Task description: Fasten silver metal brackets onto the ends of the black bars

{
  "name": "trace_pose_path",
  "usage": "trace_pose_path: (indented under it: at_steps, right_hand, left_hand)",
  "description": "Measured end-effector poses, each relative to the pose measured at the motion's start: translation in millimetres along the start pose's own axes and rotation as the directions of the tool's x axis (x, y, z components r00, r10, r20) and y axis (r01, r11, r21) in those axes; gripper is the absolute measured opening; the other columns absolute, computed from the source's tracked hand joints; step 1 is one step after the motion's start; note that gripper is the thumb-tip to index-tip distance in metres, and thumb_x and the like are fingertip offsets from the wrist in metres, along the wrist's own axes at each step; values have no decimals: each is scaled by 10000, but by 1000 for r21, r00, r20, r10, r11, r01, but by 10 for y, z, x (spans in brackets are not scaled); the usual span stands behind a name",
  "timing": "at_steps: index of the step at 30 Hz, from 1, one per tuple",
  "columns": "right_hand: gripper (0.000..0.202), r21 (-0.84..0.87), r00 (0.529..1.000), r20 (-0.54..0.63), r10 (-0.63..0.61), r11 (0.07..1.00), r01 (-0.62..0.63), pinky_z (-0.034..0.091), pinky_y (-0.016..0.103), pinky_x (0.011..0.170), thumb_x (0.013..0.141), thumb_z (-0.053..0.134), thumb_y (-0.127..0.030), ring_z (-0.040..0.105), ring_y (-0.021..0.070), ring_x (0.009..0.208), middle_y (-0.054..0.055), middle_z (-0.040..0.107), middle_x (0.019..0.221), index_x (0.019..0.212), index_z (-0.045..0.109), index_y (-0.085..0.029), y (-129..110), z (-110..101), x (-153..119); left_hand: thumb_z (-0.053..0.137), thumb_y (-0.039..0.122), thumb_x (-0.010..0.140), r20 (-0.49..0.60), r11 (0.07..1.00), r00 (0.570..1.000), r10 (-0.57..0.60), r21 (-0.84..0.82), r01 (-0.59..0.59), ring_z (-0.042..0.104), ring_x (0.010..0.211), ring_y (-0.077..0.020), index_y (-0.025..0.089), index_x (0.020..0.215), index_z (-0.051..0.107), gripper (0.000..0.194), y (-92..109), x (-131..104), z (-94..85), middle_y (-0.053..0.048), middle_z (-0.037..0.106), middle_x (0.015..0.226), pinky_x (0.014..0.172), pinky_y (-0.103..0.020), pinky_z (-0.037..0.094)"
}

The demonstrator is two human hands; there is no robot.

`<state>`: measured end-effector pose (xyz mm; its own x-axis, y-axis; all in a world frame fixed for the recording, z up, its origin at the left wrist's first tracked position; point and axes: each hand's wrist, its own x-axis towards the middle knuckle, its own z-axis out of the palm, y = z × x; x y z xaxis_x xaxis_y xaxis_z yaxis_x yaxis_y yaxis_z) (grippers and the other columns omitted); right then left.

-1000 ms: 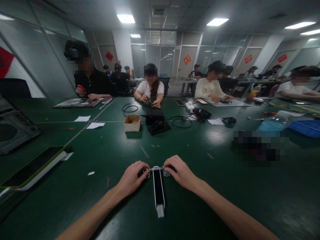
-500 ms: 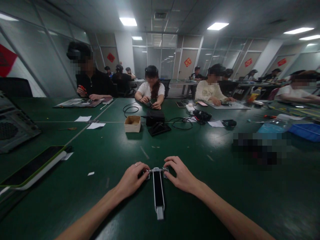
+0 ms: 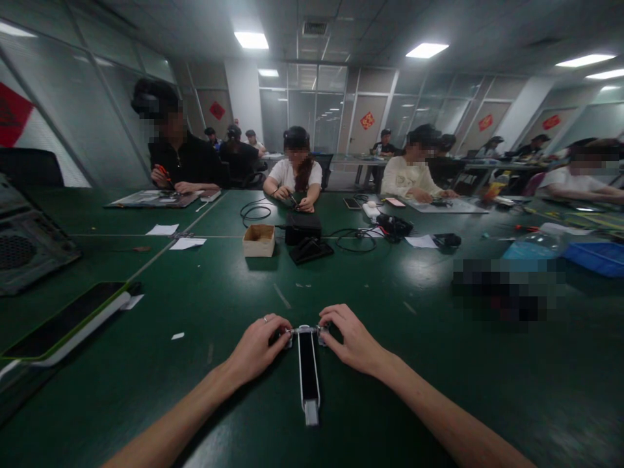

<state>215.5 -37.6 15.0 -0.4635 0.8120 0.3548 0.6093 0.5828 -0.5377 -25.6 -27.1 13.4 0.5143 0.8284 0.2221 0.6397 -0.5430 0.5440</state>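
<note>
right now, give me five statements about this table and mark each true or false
1. The left hand and right hand are at the far end of the white-edged strip. True.
2. The small open box stands to the right of the black box. False: it stands to its left.
3. There is a ring on a finger of the left hand. True.
4. The blue tray is at the left edge of the view. False: it is at the right edge.
5. The green-edged device lies to the left of both hands. True.
</note>
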Motion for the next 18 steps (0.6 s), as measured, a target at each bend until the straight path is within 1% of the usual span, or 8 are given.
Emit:
trace_pose_path:
  at_steps: [2, 5, 8, 11, 14, 18]
  right_hand:
    - [119, -11, 1000, 9, -2, 1000, 2, 461, 410, 894, 841, 568, -164, 519, 224, 1026, 85, 579, 1060, 958, 583, -178, -6, -6, 2]
    - [185, -60, 1000, 3, 5, 998, -5, 463, 394, 884, 848, 562, -181, 513, 222, 1029, 89, 570, 1083, 1032, 578, -176, 15, -51, 2]
    - [266, -186, 1000, -18, 18, 982, -21, 452, 412, 876, 851, 546, -187, 501, 236, 1035, 103, 557, 1115, 1116, 572, -173, 96, -120, 3]
    - [228, -291, 999, 17, 50, 956, -43, 456, 413, 818, 871, 530, -211, 505, 238, 984, 98, 573, 1062, 1081, 613, -183, 197, -170, 3]
    - [182, -298, 995, 68, 72, 953, -48, 458, 389, 769, 897, 508, -234, 509, 223, 928, 81, 593, 988, 1008, 648, -201, 243, -186, 3]
    - [167, -240, 994, 88, 68, 970, -45, 465, 371, 743, 896, 505, -219, 516, 212, 897, 79, 599, 965, 970, 650, -184, 189, -191, 4]
  left_hand:
    - [466, 241, 903, -3, 1000, 1000, 4, 3, -4, 561, 748, -169, 189, 937, 609, 156, 0, 1, 0, -21, 612, 832, 693, -281, 442]
    - [467, 238, 901, 3, 1000, 1000, 3, 1, -3, 561, 745, -170, 188, 942, 608, 156, 4, 5, -7, -22, 612, 833, 686, -282, 441]
    - [466, 236, 900, 13, 1000, 1000, -2, -5, 2, 562, 757, -172, 187, 943, 605, 153, 11, 7, -14, -25, 614, 841, 695, -287, 441]
    - [463, 245, 902, 17, 1000, 1000, -2, -4, 2, 561, 757, -172, 187, 945, 604, 158, 16, 7, -18, -26, 612, 843, 701, -291, 443]
    - [458, 247, 903, 12, 1000, 1000, -3, 0, 3, 555, 745, -170, 187, 947, 604, 164, 17, 8, -20, -23, 607, 832, 701, -293, 444]
    - [460, 251, 903, 19, 1000, 1000, -18, 9, 18, 552, 737, -172, 185, 949, 609, 169, 12, 8, -23, -25, 605, 831, 699, -300, 445]
